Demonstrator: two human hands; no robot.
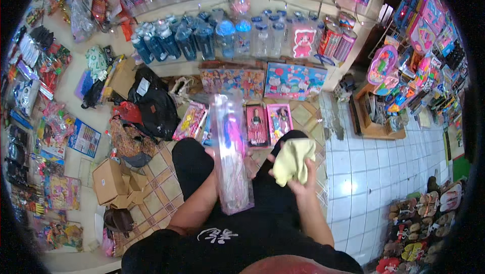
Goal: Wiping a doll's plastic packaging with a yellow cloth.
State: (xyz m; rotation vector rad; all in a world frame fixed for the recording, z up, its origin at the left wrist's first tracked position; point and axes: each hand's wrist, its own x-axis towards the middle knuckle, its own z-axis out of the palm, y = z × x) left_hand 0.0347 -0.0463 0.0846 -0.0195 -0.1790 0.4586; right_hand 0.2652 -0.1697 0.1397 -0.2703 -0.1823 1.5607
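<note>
A long clear plastic package (232, 156) with something pink, blue and whitish inside stands out above my lap, its lower end near my shirt. My left hand (250, 162) is behind it, mostly hidden, with fingertips showing at its right edge; it holds the package. In my right hand (301, 179) is a pale yellow cloth (294, 160), bunched over the fingers beside my knee. Past my knees, two boxed dolls, one in a dark box (257, 126) and one in a pink box (279, 122), lie on the tiled floor.
Blue bottles (185, 41) line a shelf ahead, above two cartoon-printed boxes (295, 81). A black backpack (157, 107) and an open cardboard box (111, 183) are at left. At right are a wooden stand (379, 132) with toys and a rack of sandals (416, 224).
</note>
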